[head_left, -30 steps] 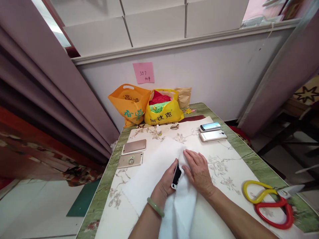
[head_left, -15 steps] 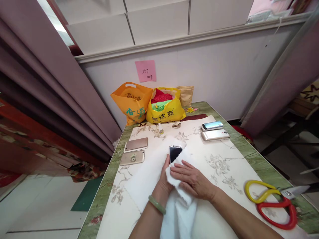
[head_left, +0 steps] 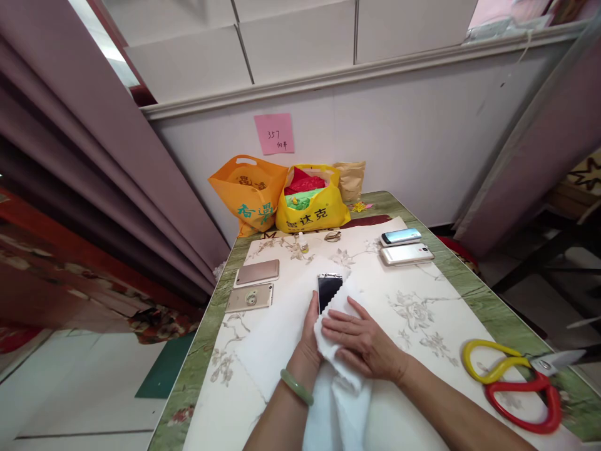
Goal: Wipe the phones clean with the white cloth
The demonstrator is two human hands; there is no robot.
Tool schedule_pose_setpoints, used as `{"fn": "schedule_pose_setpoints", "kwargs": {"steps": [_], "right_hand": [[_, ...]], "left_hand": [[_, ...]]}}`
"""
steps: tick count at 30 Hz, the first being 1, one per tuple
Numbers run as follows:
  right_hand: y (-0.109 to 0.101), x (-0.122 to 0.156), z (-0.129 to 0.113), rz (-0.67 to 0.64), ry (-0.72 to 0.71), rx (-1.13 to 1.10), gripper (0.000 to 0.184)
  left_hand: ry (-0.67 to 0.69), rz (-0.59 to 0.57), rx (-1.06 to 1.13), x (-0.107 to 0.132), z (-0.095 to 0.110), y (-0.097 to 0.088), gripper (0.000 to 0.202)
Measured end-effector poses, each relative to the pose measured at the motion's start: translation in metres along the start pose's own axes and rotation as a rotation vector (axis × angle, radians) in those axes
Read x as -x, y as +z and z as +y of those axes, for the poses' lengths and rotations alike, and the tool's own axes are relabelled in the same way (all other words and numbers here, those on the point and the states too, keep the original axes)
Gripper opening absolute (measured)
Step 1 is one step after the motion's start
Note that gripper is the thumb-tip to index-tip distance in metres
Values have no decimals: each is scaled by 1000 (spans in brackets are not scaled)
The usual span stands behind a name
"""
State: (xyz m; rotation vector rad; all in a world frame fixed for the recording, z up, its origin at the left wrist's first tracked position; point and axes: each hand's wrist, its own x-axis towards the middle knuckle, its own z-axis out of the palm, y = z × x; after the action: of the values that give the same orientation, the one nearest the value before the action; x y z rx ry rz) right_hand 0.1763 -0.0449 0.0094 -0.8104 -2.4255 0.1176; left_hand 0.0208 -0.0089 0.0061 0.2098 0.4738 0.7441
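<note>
A smartphone with a dark screen and a damaged-looking top edge is in my left hand, whose thumb runs along its left side. The other left fingers are hidden beneath. A white cloth with a zigzag edge covers the phone's lower right part and hangs toward me. My right hand lies on the cloth over the phone, its fingers stretched out and slightly apart. Beneath the phone, a white sheet or cloth is spread on the table.
Two phones lie at left, two more at back right. Scissors with yellow and red handles rest at right. A small bottle stands mid-back. Behind are an orange bag, a filled yellow bag and a brown packet.
The phone's top has shifted very slightly left. My right fingers have moved a little over the cloth, with the upper finger spread farther from the rest.
</note>
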Motion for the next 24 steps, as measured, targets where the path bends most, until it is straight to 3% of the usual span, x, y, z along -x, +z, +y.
{"fn": "schedule_pose_setpoints", "kwargs": {"steps": [3, 7, 12, 18, 22, 24], "right_hand": [[1, -2, 1, 34, 13, 0, 49], [12, -2, 9, 163, 281, 117, 53], [19, 3, 21, 425, 447, 155, 37], [3, 6, 26, 728, 626, 23, 21], [-6, 7, 18, 876, 560, -135, 27], [-7, 7, 11, 770, 398, -171, 35]], "left_hand": [[3, 15, 3, -1, 0, -3, 65], [43, 37, 32, -8, -4, 2, 49], [5, 51, -10, -7, -2, 10, 46], [-44, -24, 18, -6, 4, 7, 59], [-62, -24, 36, -10, 4, 2, 63], [-64, -29, 50, -10, 2, -1, 61]]}}
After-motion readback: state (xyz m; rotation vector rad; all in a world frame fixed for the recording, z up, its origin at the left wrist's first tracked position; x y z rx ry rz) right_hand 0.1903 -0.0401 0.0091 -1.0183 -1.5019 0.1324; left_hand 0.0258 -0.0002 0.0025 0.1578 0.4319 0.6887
